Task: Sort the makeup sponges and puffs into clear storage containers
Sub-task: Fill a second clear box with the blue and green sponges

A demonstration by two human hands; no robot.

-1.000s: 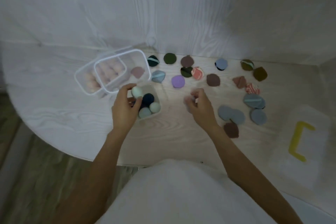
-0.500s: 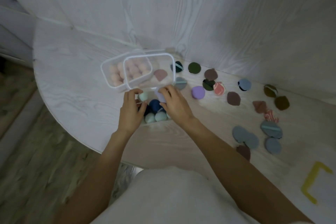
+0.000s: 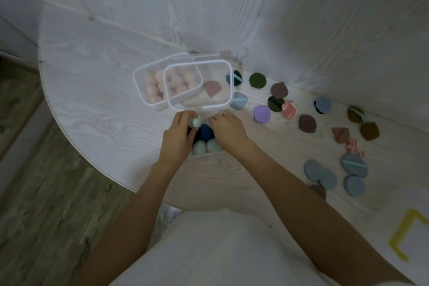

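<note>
- Head view, writing: no brand, label or legible text shows on any item. A yellow angular mark (image 3: 405, 234) lies near the table's right front corner.
- Head view, task items: a small clear container (image 3: 217, 149) sits near the table's (image 3: 97, 81) curved front edge, largely covered by both hands. It holds a dark blue sponge (image 3: 205, 131) and two pale teal sponges (image 3: 200, 147) side by side at its near end.
- Behind it, toward the back wall, a clear box of pink sponges (image 3: 148, 86) stands with a second clear box (image 3: 228, 76) overlapping its right side; a mauve puff (image 3: 212, 88) shows through the latter.
- Flat puffs in green, brown, lilac (image 3: 261, 113), blue-grey and red patterns are scattered along the back edge and right part of the table.
- Head view, hands: the left hand (image 3: 177, 139) pinches a pale green sponge (image 3: 196, 121) between thumb and curled fingers at the small container's far-left rim.
- The right hand (image 3: 228, 130) rests over the container's right side, fingers curled down; whether they hold anything cannot be told.
</note>
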